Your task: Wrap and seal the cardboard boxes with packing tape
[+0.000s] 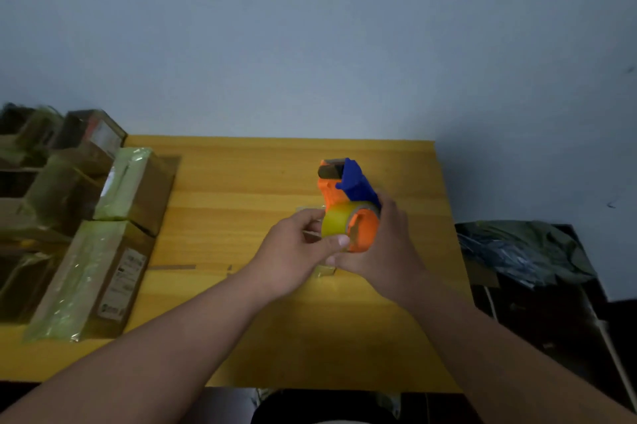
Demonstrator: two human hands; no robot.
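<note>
Both hands, left hand point(299, 251) and right hand point(382, 251), grip tape dispenser point(348, 196).

The label point(120, 285) on the nearest taped box point(93, 279) (dark print) is too blurred to read.

Yellow wooden table point(241, 182): bare stretch between left stack and centre, also far edge and near right corner. Left side blocked: tape-wrapped brown cardboard boxes point(100, 272), stacked, some overhanging table's left edge. Centre taken: orange-and-blue tape dispenser point(348, 196), both hands around it. Right of table: dark crumpled plastic bag pile point(517, 251), near table edge.
</note>
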